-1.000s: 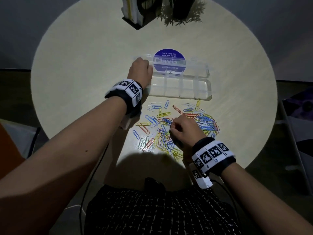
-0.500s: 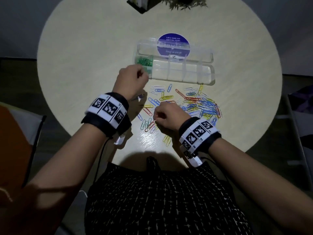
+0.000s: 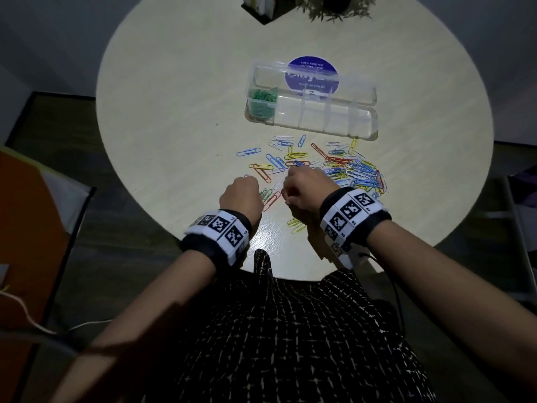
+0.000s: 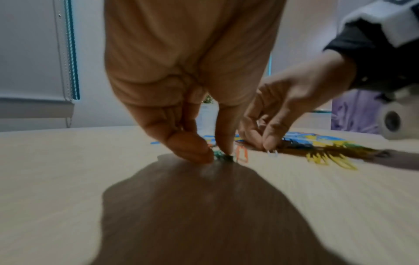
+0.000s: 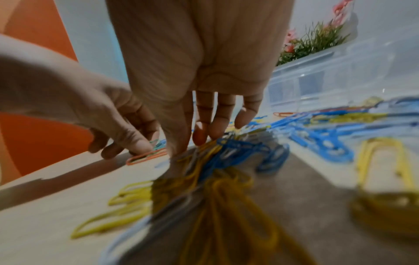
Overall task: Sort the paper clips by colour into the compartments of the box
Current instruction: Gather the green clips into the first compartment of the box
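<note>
Pinching green clip [image 4: 223, 157], left hand [image 4: 192, 86], beside pile [image 3: 348, 173]

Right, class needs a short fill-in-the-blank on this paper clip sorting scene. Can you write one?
1. The only filled compartment of the clear box holds ____ paper clips.
2. That compartment is at the box's ____ end in the head view.
3. The left hand fingers pinch a ____ clip on the table.

Missing words: green; left; green

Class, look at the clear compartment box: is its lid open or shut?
Open. The lid lies flat behind the box, exposing green clips in one end compartment.
</note>
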